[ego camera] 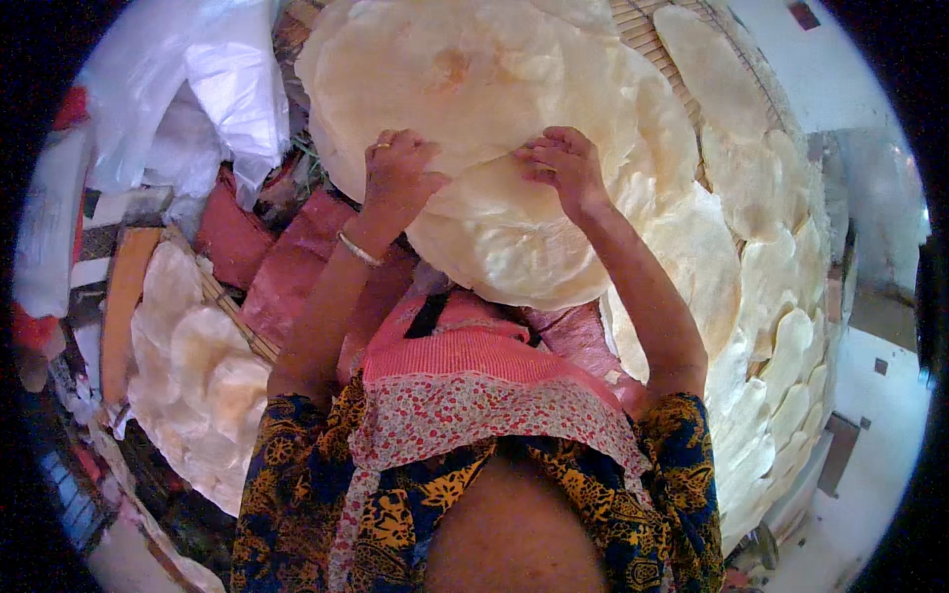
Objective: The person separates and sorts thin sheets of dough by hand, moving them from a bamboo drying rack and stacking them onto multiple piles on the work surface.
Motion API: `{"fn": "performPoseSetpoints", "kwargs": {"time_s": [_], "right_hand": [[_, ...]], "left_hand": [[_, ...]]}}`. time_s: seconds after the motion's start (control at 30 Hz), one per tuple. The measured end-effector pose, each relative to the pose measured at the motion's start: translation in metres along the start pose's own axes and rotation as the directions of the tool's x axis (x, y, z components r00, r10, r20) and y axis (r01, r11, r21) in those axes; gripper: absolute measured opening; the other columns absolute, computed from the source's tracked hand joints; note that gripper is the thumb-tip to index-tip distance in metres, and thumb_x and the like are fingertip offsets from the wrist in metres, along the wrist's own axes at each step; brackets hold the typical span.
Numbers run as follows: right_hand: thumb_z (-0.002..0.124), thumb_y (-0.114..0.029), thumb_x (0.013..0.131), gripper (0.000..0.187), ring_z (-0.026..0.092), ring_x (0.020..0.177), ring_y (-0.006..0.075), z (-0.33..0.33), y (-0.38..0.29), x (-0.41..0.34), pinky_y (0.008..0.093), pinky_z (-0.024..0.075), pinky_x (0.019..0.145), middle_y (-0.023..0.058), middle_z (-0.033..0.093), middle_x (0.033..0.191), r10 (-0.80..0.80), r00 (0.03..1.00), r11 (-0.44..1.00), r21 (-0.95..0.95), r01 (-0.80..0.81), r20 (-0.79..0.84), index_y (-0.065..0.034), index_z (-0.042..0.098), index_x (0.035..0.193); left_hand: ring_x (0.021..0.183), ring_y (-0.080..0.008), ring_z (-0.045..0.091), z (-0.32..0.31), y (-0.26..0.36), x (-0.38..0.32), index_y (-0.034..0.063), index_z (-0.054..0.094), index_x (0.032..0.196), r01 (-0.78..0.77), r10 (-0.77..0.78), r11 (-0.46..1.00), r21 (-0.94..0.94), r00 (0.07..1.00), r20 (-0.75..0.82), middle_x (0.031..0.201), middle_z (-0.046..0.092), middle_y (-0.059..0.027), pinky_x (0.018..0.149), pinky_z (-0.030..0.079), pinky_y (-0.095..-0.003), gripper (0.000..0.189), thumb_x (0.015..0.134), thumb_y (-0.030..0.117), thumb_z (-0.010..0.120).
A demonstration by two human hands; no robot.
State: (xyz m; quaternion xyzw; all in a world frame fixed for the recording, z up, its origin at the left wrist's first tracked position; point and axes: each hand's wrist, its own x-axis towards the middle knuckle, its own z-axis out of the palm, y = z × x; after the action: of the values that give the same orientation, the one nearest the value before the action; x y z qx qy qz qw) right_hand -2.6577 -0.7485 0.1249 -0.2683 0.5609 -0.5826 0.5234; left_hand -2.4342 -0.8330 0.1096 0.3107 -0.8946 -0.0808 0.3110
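A large, thin, pale round sheet, like a papad or flatbread, lies before me with a browned patch near its far side. My left hand, with a ring and a bangle, pinches the sheet near its left near edge. On the other side, my right hand has its fingertips curled onto the same near edge. Beneath it, another round sheet reaches back towards my lap, its surface rippled and glossy. My fingers hide parts of the edge, and how many layers they hold is not visible.
More overlapping thin sheets cover a woven bamboo mat to the right. Another batch of sheets lies at the left, beside an orange board. Clear plastic bags and dark red sheeting sit at the left.
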Motion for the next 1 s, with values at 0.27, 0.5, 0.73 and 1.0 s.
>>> {"fn": "performPoseSetpoints", "kwargs": {"time_s": [0.27,0.5,0.73,1.0], "right_hand": [[0.048,0.002,0.074,0.032,0.059,0.083,0.0243,0.004,0.015,0.006,0.0286,0.0466,0.065,0.0142,0.057,0.092,-0.075,0.989,0.958,0.265,0.107,-0.128,0.0013,0.043,0.106],[0.052,0.002,0.073,0.027,0.057,0.078,0.0175,0.014,0.023,0.005,0.0267,0.045,0.062,0.0095,0.058,0.091,-0.159,0.959,0.983,0.057,0.177,-0.233,-0.0013,0.05,0.099],[0.063,-0.008,0.068,0.026,0.054,0.088,0.0236,0.053,-0.01,0.013,0.0342,0.0424,0.075,0.0075,0.058,0.093,-0.658,0.661,0.148,-0.799,0.584,0.361,-0.0068,0.058,0.093],[0.06,-0.021,0.074,0.014,0.053,0.07,0.0318,0.079,-0.039,0.06,0.0397,0.0416,0.066,0.0103,0.056,0.068,-0.26,0.784,-0.06,-0.819,0.57,0.564,-0.0078,0.058,0.071]], "left_hand": [[0.089,-0.0206,0.048,0.006,-0.029,0.012,0.0102,0.057,0.08,-0.193,0.174,0.979,0.063,0.959,0.222,0.085,0.052,-0.0032,0.073,0.04,-0.0375,0.027,0.059,0.022,0.068],[0.074,-0.023,0.053,-0.002,-0.038,0.028,0.0093,0.058,0.077,-0.213,0.225,0.954,-0.21,0.974,0.038,0.075,0.055,-0.0055,0.065,0.042,-0.035,0.012,0.068,0.015,0.062],[0.073,-0.0236,0.055,-0.017,-0.039,0.043,0.007,0.06,0.079,-0.138,0.174,0.959,-0.246,0.976,0.134,0.077,0.058,-0.0087,0.069,0.041,-0.0349,0.009,0.07,0.011,0.06],[0.085,-0.0248,0.05,-0.019,-0.025,0.043,0.008,0.06,0.081,-0.142,0.167,0.985,0.095,0.916,-0.364,0.088,0.052,-0.0072,0.072,0.039,-0.0371,0.018,0.063,0.01,0.058]]}}
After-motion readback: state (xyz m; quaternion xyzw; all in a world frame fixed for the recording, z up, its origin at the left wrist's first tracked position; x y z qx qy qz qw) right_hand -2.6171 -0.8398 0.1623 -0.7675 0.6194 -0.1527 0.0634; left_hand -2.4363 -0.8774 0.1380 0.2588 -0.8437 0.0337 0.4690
